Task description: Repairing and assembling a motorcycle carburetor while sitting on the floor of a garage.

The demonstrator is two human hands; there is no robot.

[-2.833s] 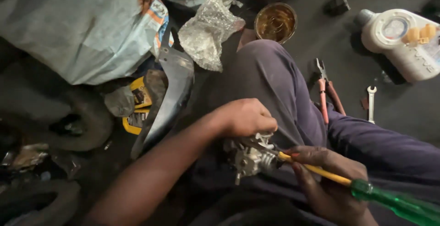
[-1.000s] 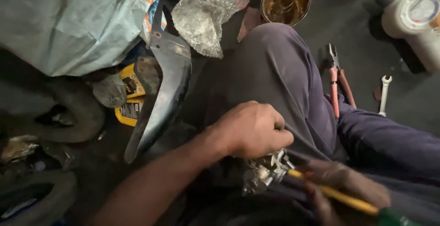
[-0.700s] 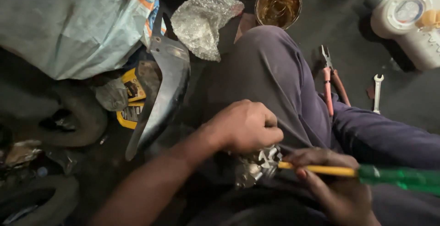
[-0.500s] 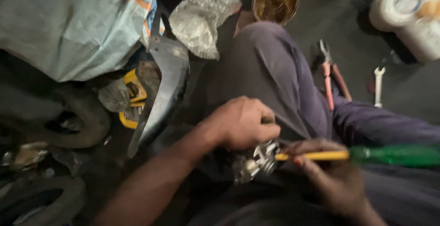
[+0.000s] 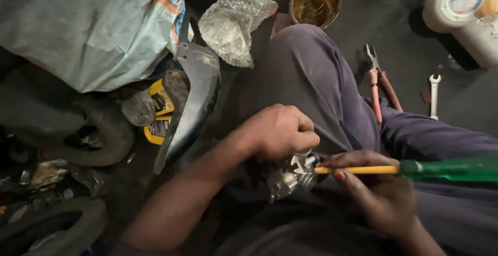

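Note:
My left hand [image 5: 275,131] is closed over a small silvery metal engine part [image 5: 290,177] that rests in my lap, between my legs in dark trousers. My right hand [image 5: 376,193] grips a screwdriver [image 5: 415,169] with a yellow shaft and a green see-through handle. The shaft lies almost level and its tip touches the metal part just under my left fingers. Much of the part is hidden by my left hand.
On the dark floor lie red-handled pliers [image 5: 378,87], a small spanner [image 5: 434,95], a tin of brownish liquid [image 5: 315,1] and a white plastic jug [image 5: 461,12]. To the left are a black curved panel [image 5: 194,105], a crumpled clear bag [image 5: 233,19], a grey sack [image 5: 83,27] and old tyres [image 5: 78,136].
The screwdriver has swung from a downward slant to nearly level, its tip staying on the metal part. My left hand keeps its hold. The view shifted slightly.

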